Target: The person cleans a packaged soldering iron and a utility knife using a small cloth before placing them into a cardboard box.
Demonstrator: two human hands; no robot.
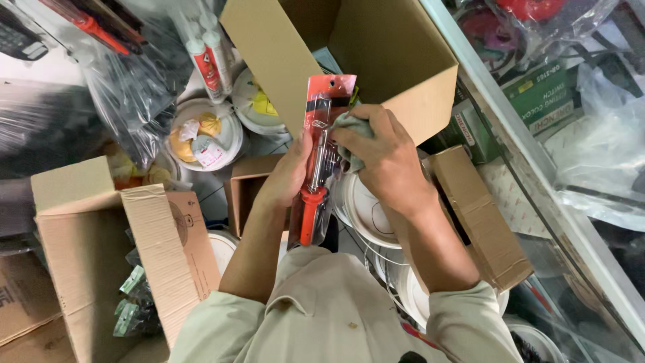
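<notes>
Left hand gripped the packaged red-handled screwdriver upright before an open cardboard box | right hand pressed a grey cloth against it | I judged wiping underway; next needed steady strokes.

shirt: pale khaki-green, collared, small dark speck on the near chest | sleeves: short, loose cuffs ending near the elbows | forearms: bare | left hand, right hand: no gloves, no rings seen
</notes>
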